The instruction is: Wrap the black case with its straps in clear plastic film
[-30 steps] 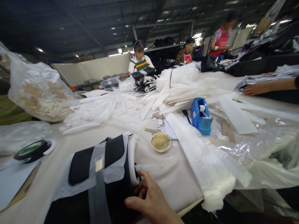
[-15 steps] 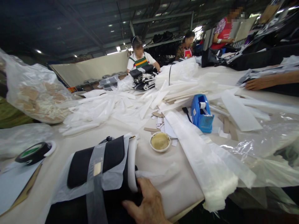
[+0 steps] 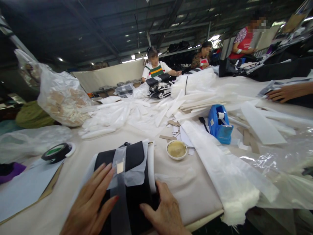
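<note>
A black bag wrapped in thin white paper with a clear tape strip down its front lies on the table's near edge. My left hand rests flat on its left side, fingers stretched out. At the bag's right end, my right hand curls its fingers around a white foam tube, thumb on the black front.
A small bowl of tan paste sits just beyond the bag. A blue tape dispenser, a black tape roll, heaps of white foam sheets and clear plastic bags cover the table. Another person's hand rests far right; several workers sit behind.
My left hand has come into view and settled flat on the bag. My right hand stays at the bag's right end. The camera has shifted left.
</note>
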The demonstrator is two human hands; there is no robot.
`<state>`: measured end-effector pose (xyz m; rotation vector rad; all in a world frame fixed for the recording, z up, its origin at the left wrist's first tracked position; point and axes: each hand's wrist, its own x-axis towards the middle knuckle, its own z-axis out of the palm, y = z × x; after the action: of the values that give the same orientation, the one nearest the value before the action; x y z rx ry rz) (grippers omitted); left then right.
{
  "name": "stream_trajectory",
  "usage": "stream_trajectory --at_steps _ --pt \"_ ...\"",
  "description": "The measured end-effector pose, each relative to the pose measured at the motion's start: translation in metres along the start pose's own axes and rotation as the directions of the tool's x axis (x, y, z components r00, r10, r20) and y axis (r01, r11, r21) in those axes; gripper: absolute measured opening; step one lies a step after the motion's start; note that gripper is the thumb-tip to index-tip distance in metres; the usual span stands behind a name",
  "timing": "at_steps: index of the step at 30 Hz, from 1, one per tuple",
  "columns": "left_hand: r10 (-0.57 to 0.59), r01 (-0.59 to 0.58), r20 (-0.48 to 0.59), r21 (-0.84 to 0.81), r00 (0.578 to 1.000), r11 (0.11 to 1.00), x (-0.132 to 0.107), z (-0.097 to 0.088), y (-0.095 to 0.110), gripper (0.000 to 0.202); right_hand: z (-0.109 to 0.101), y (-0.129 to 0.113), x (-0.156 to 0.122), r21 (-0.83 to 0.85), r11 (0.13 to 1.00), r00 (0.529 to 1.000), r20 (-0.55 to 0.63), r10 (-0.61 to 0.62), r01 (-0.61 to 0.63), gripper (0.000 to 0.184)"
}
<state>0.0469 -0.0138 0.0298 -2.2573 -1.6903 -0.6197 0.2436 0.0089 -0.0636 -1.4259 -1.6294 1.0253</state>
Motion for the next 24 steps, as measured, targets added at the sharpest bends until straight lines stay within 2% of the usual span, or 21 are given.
stream_trajectory --at_steps 1,2,4,6,8,11,13,15,20,24 --pt "0.074 -0.074 0.06 0.001 0.995 0.997 0.017 0.014 0.006 0.055 0.001 0.001 -0.001 0.005 1.0 1.0 -0.029 -0.01 0.01 0.057" --pt "0.098 -0.099 0.103 0.007 0.99 0.995 0.033 0.028 0.011 0.056 0.002 0.001 -0.003 0.012 0.999 0.998 -0.056 -0.029 0.03 0.057" --pt "0.111 -0.128 0.285 0.039 0.952 0.991 0.057 0.057 0.021 0.057 0.005 0.004 -0.006 0.037 0.996 0.993 -0.094 -0.076 0.079 0.058" --pt "0.065 -0.113 0.371 0.11 0.927 0.987 0.065 0.078 0.026 0.054 0.005 0.007 -0.009 0.073 0.992 0.991 -0.089 -0.099 0.106 0.06" --pt "0.04 -0.101 0.376 0.145 0.926 0.984 0.063 0.089 0.028 0.053 0.004 0.008 -0.01 0.111 0.991 0.996 -0.056 -0.074 0.08 0.059" --pt "0.045 -0.099 0.358 0.134 0.933 0.986 0.056 0.091 0.027 0.053 -0.001 0.008 -0.006 0.151 0.986 0.994 0.095 0.052 -0.066 0.052" --pt "0.041 -0.088 0.363 0.116 0.931 0.989 0.055 0.088 0.029 0.054 -0.004 0.008 -0.003 0.185 0.968 0.967 0.225 0.124 -0.167 0.052" --pt "0.025 -0.064 0.369 0.096 0.929 0.993 0.057 0.085 0.032 0.054 -0.006 0.007 0.001 0.231 0.948 0.944 0.297 0.145 -0.218 0.054" --pt "-0.003 0.006 0.334 -0.009 0.943 1.0 0.06 0.086 0.036 0.055 -0.011 0.001 0.005 0.266 0.937 0.945 0.29 0.148 -0.229 0.058" --pt "-0.012 0.034 0.306 -0.068 0.952 0.997 0.059 0.089 0.037 0.057 -0.015 -0.002 0.006 0.2 0.964 0.962 0.241 0.126 -0.176 0.057"
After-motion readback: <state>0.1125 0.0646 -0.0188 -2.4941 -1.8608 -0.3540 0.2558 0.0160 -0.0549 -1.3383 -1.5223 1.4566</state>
